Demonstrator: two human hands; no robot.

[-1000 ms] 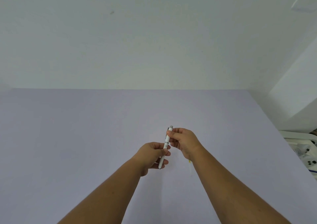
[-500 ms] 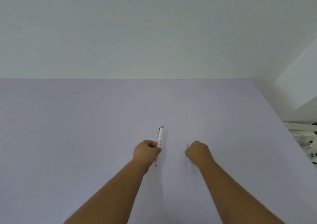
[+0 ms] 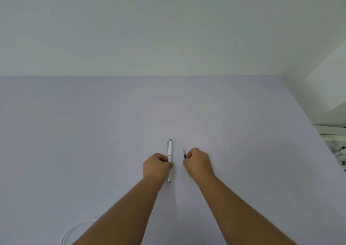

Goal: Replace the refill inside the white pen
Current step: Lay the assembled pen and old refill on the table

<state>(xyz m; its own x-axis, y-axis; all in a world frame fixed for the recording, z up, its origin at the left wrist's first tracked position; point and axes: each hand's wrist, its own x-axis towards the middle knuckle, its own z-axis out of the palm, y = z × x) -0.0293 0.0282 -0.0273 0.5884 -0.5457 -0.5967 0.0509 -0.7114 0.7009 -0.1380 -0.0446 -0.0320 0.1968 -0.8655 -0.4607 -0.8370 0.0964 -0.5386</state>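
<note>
The white pen (image 3: pixel 170 151) with a grey cap end and clip points away from me over the lilac table (image 3: pixel 93 132). My left hand (image 3: pixel 156 167) is closed around its middle; its lower tip shows below the fist. My right hand (image 3: pixel 198 163) is closed on a thin refill (image 3: pixel 184 153), whose dark tip sticks up past the fingers and whose pale end shows below the fist. The two hands are side by side, a small gap apart.
A white cable (image 3: pixel 74 231) curves on the table near my left forearm. The table's right edge runs diagonally, with white clutter (image 3: pixel 335 141) beyond it. A pale wall stands behind the table.
A second ago both hands held the pen together. They have separated: the left keeps the pen, the right holds the refill, and both have lowered toward the table.
</note>
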